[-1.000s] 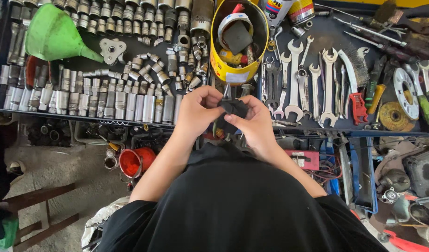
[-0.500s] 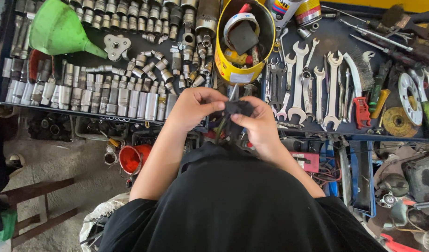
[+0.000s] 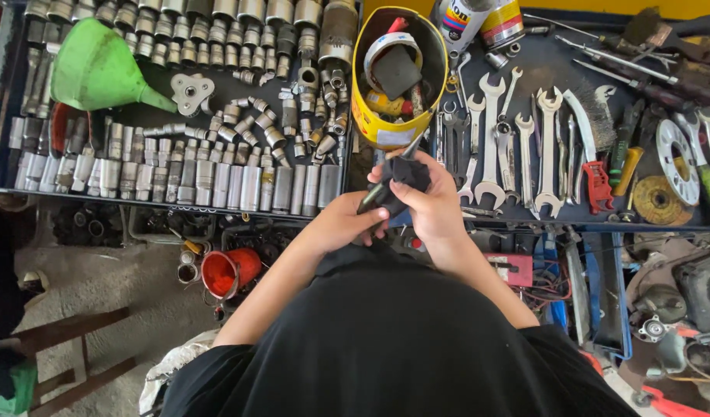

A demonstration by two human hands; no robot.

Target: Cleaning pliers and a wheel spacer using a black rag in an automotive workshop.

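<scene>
My left hand [image 3: 347, 222] grips the black handle of a long thin tool [image 3: 378, 193], perhaps a screwdriver, whose shaft points up toward the yellow can [image 3: 370, 116]. My right hand [image 3: 428, 202] is wrapped around a dark cloth or pad [image 3: 407, 173] that covers the tool's shaft. Both hands meet just in front of the tool tray's near edge, over my black shirt. The tool's tip is hard to make out against the can.
A tray of steel sockets [image 3: 177, 181] and a green funnel [image 3: 92, 69] lies at left. Combination wrenches [image 3: 490, 139], brushes and screwdrivers [image 3: 641, 54] fill the right side. A red cup [image 3: 227, 272] and a wooden stool [image 3: 69, 347] stand on the floor below.
My hands have drawn slightly apart; the left has slid down onto the tool's handle while the right keeps the dark cloth on the shaft. The head view has shifted a little.
</scene>
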